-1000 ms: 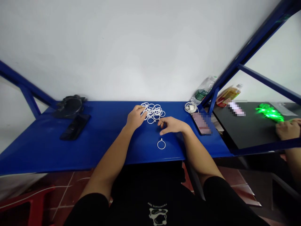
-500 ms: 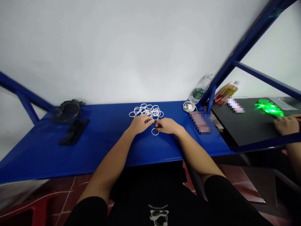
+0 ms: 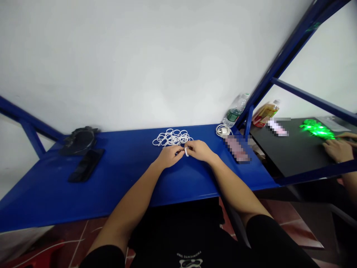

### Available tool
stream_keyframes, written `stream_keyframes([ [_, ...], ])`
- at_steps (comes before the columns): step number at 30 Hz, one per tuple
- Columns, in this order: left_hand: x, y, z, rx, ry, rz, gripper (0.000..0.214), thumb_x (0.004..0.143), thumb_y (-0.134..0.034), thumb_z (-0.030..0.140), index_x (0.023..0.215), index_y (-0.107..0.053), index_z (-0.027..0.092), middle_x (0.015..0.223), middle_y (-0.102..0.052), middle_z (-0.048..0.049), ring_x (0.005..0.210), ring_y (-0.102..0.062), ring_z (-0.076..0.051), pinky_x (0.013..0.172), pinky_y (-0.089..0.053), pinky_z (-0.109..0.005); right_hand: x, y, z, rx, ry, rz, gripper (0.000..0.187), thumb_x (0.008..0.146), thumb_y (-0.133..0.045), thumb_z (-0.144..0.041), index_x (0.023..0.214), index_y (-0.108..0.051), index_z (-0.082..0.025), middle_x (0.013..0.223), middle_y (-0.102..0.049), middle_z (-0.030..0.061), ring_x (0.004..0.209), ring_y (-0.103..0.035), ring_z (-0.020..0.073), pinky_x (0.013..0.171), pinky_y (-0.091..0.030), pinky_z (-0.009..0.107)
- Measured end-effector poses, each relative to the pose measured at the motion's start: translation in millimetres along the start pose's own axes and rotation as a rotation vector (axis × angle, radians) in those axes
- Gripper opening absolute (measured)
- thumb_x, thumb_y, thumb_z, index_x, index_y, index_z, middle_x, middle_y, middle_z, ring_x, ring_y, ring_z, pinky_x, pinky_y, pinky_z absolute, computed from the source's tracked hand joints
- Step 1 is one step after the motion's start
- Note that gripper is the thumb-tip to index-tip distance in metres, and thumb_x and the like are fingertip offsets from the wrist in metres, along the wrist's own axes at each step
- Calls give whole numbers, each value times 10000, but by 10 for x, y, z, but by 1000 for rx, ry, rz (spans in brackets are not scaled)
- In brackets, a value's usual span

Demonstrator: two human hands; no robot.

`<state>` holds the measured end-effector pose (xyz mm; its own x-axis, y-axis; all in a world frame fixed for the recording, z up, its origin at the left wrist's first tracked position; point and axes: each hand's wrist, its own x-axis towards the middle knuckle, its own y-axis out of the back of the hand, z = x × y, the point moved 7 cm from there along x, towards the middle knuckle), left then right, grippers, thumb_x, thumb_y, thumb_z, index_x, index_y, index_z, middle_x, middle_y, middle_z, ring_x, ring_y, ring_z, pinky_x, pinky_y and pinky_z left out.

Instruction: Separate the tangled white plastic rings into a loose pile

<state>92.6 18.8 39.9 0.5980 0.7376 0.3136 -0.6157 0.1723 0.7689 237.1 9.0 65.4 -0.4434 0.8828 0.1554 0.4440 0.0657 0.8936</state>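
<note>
A pile of white plastic rings (image 3: 172, 137) lies on the blue table (image 3: 125, 171) near the wall. Just in front of the pile, my left hand (image 3: 169, 156) and my right hand (image 3: 198, 150) meet, fingers pinched together. Between them they hold a white ring (image 3: 186, 151) on edge, a little above the table. Both hands are closed on it.
A black phone (image 3: 86, 165) and a black bundle (image 3: 79, 139) lie at the left. A coiled white charger (image 3: 223, 130), a water bottle (image 3: 233, 111) and a blurred phone (image 3: 237, 148) sit at the right. Another person's hand (image 3: 337, 149) rests on a black table beside green glowing items (image 3: 316, 130).
My left hand left the pile and my right hand drew in; they came together on one ring. The single ring that lay near the table's front edge is no longer there.
</note>
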Motion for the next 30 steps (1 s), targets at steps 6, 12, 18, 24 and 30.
stream_keyframes([
  [6,-7,74,-39,-59,71,86,256,974,-623,419,1067,-752,218,913,-777,-17,728,-673,-154,725,-483,-277,16,31,14,193,125,277,219,1012,-598,-262,1130,-778,-226,1091,-797,75,932,-738,195,804,-516,271],
  [12,21,-14,-99,-299,148,83,265,978,-587,399,1004,-757,199,807,-749,-9,646,-632,-138,650,-471,-260,-9,5,-45,285,230,369,347,1021,-542,-234,1311,-727,-280,1205,-783,58,1041,-756,198,915,-578,312],
  [18,11,119,-202,-254,210,255,241,941,-603,357,806,-702,184,653,-669,21,568,-565,-116,588,-413,-245,-46,36,-92,267,257,391,419,982,-472,-135,1291,-727,-258,1213,-780,50,1087,-744,190,955,-572,324],
  [24,-14,219,-122,-33,106,312,208,921,-641,309,756,-683,190,656,-672,13,595,-574,-119,615,-409,-248,-26,27,5,374,125,448,210,947,-579,-226,1050,-761,-208,883,-778,31,720,-695,154,709,-550,271],
  [30,-33,218,-45,69,0,338,218,926,-644,287,732,-681,195,644,-662,13,582,-563,-113,606,-401,-247,21,-73,91,558,49,435,191,873,-668,-281,1009,-774,-200,729,-726,-4,617,-636,134,619,-508,249],
])
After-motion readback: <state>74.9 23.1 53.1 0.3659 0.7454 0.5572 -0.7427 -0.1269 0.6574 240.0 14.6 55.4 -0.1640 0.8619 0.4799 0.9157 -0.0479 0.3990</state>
